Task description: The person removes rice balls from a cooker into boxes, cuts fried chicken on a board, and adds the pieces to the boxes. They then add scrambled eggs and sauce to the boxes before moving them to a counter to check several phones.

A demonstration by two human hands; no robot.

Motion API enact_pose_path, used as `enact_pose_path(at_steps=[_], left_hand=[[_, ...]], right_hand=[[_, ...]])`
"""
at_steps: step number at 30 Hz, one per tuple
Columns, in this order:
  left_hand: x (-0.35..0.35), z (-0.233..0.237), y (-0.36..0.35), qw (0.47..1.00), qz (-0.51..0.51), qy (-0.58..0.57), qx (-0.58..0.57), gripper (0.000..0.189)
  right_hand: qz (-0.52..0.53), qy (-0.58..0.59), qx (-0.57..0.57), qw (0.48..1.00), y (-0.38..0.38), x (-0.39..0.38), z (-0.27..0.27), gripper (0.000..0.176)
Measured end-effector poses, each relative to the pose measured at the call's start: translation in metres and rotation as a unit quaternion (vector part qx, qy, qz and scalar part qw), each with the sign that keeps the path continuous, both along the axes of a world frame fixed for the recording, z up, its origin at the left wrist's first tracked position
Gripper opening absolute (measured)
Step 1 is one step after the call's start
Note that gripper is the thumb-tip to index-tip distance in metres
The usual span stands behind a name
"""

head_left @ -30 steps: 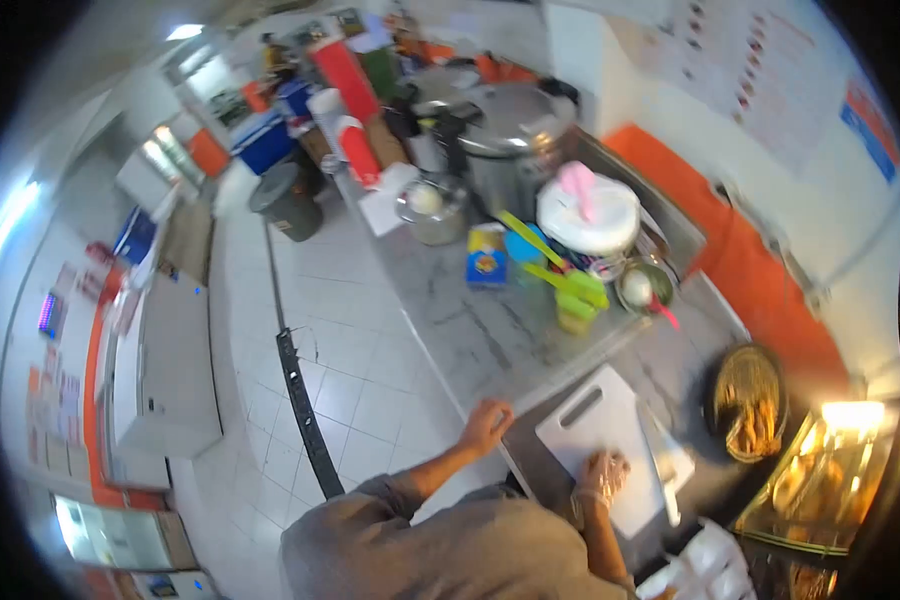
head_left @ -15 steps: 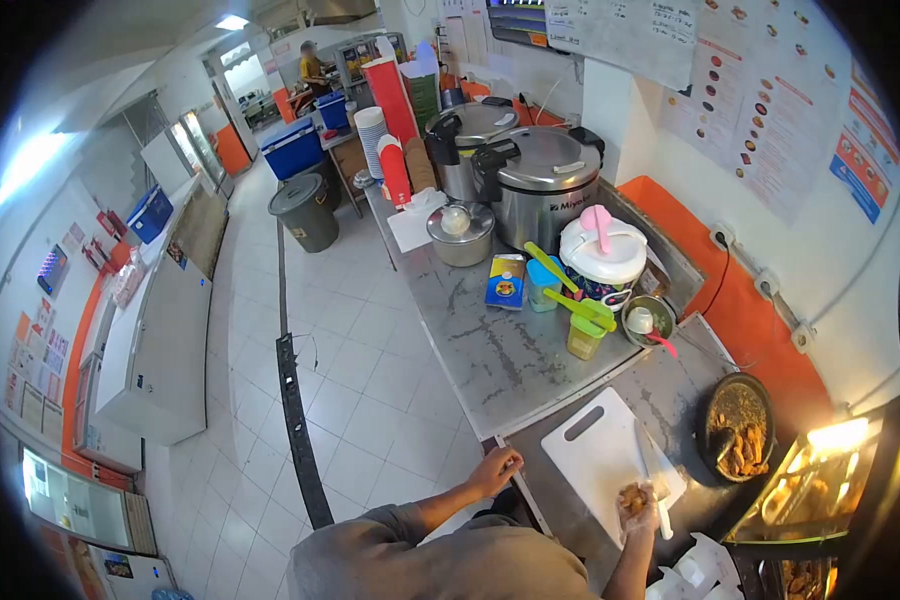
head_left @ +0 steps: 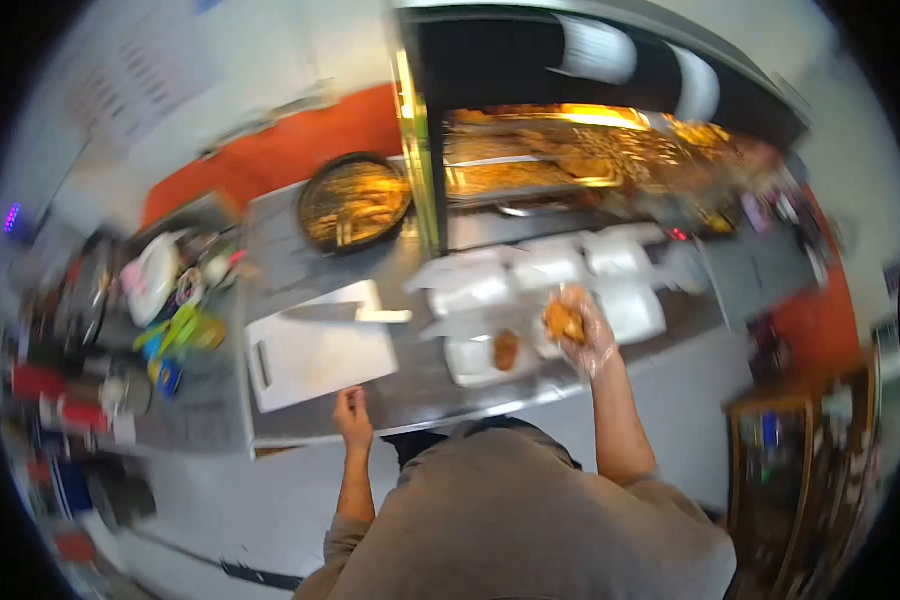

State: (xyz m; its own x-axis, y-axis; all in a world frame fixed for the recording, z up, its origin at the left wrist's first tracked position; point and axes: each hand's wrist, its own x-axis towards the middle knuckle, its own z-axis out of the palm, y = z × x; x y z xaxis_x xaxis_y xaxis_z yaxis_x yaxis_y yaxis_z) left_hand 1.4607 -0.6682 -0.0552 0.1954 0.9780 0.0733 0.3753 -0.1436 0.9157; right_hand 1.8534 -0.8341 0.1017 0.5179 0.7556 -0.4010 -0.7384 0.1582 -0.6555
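My right hand, in a clear plastic glove, is closed around a piece of fried chicken above the white foam boxes. One open foam box beside it holds a brown piece of food. By the counter's front edge my left hand is bare, its fingers curled together with nothing visible in them. Just above that hand lies a white cutting board, with a white-handled knife across its far edge. More open foam boxes stand in a row behind. Motion blur softens the view.
A dark round pan of food sits behind the board. Beyond the boxes is a lit food warmer with trays. Green-handled utensils and pots crowd the left counter. A wooden cabinet stands on the right.
The view has swung to the right, bringing the foam boxes and warmer into sight. My right hand has carried the chicken from the cutting board to over the boxes.
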Motion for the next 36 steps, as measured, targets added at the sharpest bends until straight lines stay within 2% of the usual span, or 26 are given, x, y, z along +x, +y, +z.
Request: enact_pose_path(at_steps=[2,4,7,8,10,11,12,13,14,15,16,17,19,20,21,22,24,26,27,28,29,31,32,33,34,36], left_hand=[[0.029,0.003,-0.029,1.0,-0.026,-0.015,-0.008,0.018],[0.042,0.002,-0.049,0.998,-0.052,-0.019,-0.012,0.017],[0.055,0.015,-0.076,0.998,-0.055,0.007,-0.022,0.016],[0.055,0.02,-0.078,0.998,-0.056,0.01,-0.016,0.016],[0.045,0.016,-0.079,0.998,-0.057,0.034,-0.007,0.016],[0.042,0.02,-0.082,0.999,-0.034,0.023,-0.02,0.016],[0.039,0.022,-0.083,0.999,-0.011,0.012,-0.032,0.016],[0.035,0.018,-0.084,0.999,0.001,-0.004,-0.037,0.016],[0.034,0.019,-0.085,0.999,0.007,-0.004,-0.036,0.016],[0.034,0.019,-0.086,0.999,0.007,-0.001,-0.036,0.017],[0.032,0.02,-0.087,0.999,0.011,0.001,-0.034,0.017],[0.031,0.018,-0.089,1.0,0.012,0.02,-0.018,0.018],[0.026,0.02,-0.095,0.999,0.023,0.042,-0.024,0.018],[0.023,0.021,-0.097,0.997,0.014,0.068,-0.035,0.018],[0.022,0.026,-0.1,0.997,0.017,0.067,-0.029,0.019],[0.017,0.019,-0.101,0.997,0.028,0.07,-0.032,0.019],[0.009,-0.003,-0.107,0.998,0.051,0.022,-0.034,0.02],[0.01,-0.003,-0.111,0.998,0.053,0.008,-0.039,0.02],[0.01,-0.001,-0.111,0.998,0.054,0.016,-0.032,0.02],[0.009,-0.001,-0.115,0.998,0.054,0.024,-0.024,0.02],[0.008,-0.001,-0.119,0.998,0.058,0.021,-0.031,0.02],[0.006,0.0,-0.124,0.995,0.096,-0.009,-0.032,0.021],[0.002,-0.005,-0.128,0.994,0.101,-0.013,-0.03,0.021],[-0.004,-0.011,-0.135,0.993,0.115,-0.024,-0.03,0.02],[-0.01,-0.018,-0.143,0.991,0.129,-0.033,-0.03,0.02],[-0.023,-0.027,-0.159,0.986,0.157,-0.04,-0.043,0.02]], right_hand=[[-0.073,0.074,-0.011,0.995,-0.039,0.049,0.021,0.028],[-0.171,-0.005,-0.034,0.985,-0.069,0.119,-0.002,0.028],[-0.223,0.009,-0.039,0.974,-0.094,0.205,-0.015,0.026],[-0.222,0.014,-0.04,0.974,-0.103,0.213,-0.019,0.026],[-0.205,-0.047,-0.065,0.976,-0.115,0.232,-0.028,0.023],[-0.186,-0.13,-0.107,0.968,-0.12,0.235,-0.041,0.019],[-0.182,-0.128,-0.106,0.969,-0.126,0.245,-0.07,0.019],[-0.133,-0.2,-0.226,0.944,-0.132,0.258,-0.108,0.02],[-0.079,-0.271,-0.338,0.898,-0.133,0.266,-0.14,0.022],[-0.096,-0.421,-0.448,0.783,-0.129,0.267,-0.168,0.026],[-0.109,-0.554,-0.531,0.632,-0.126,0.263,-0.186,0.03],[-0.116,-0.455,-0.517,0.716,-0.122,0.259,-0.181,0.03],[-0.157,-0.464,-0.513,0.705,-0.113,0.253,-0.175,0.032],[-0.199,-0.569,-0.518,0.607,-0.109,0.255,-0.175,0.034],[-0.226,-0.596,-0.492,0.593,-0.096,0.237,-0.13,0.031],[-0.25,-0.621,-0.467,0.577,-0.084,0.206,-0.058,0.028],[-0.231,-0.686,-0.33,0.606,-0.051,0.187,0.006,0.021],[-0.218,-0.768,-0.117,0.591,-0.004,0.171,0.053,0.017],[-0.17,-0.837,-0.055,0.517,0.016,0.163,0.084,0.016],[-0.138,-0.884,-0.074,0.441,0.039,0.164,0.096,0.013],[-0.113,-0.887,-0.079,0.441,0.061,0.157,0.11,0.016],[-0.128,-0.907,-0.103,0.388,0.109,0.167,0.12,0.022],[-0.063,-0.901,-0.224,0.366,0.131,0.184,0.122,0.025],[0.014,-0.885,-0.337,0.321,0.152,0.2,0.124,0.028],[0.068,-0.863,-0.408,0.291,0.173,0.215,0.133,0.027],[0.089,-0.833,-0.459,0.296,0.2,0.241,0.153,0.027]])
